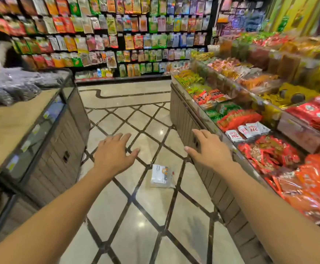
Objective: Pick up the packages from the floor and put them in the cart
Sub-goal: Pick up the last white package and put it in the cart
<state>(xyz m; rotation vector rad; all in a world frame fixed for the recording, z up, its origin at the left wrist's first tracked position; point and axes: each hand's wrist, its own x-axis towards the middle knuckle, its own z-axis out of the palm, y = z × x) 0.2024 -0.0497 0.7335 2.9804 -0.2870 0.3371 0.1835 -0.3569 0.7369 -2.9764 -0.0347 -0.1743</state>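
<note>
Two bare forearms stretch out from the bottom of the frame over a marble floor (149,221) laid with dark diamond inlay, in the aisle of a snack shop. Both hands hover with fingers spread and relaxed, holding nothing: the left hand (113,153) at about 10 o'clock from the frame's centre-bottom, the right hand (206,149) at about 1 o'clock, in front of the wooden side of a display bin (199,162).

One package (162,176), a clear plastic bag with a white label and a small orange mark, lies flat on the floor between and just below the hands, near the foot of the right-hand bin. Its long axis runs roughly 12 to 6 o'clock, tilted slightly so the top edge leans toward 11; the labelled end points up the aisle, the clear end toward the person.

Judging by this, the step in hand is the reach for the package, not yet touched. The next move calls for bending down, lowering a hand onto the bag and pinching its thin, slippery film at an edge or scooping it off the smooth tile. No cart is in view, so it must then be found.

Red sachets (269,155) heap the bin at 3 o'clock; hanging packets (117,35) cover the far wall at 12 o'clock; a counter (12,119) stands at 9 o'clock.
</note>
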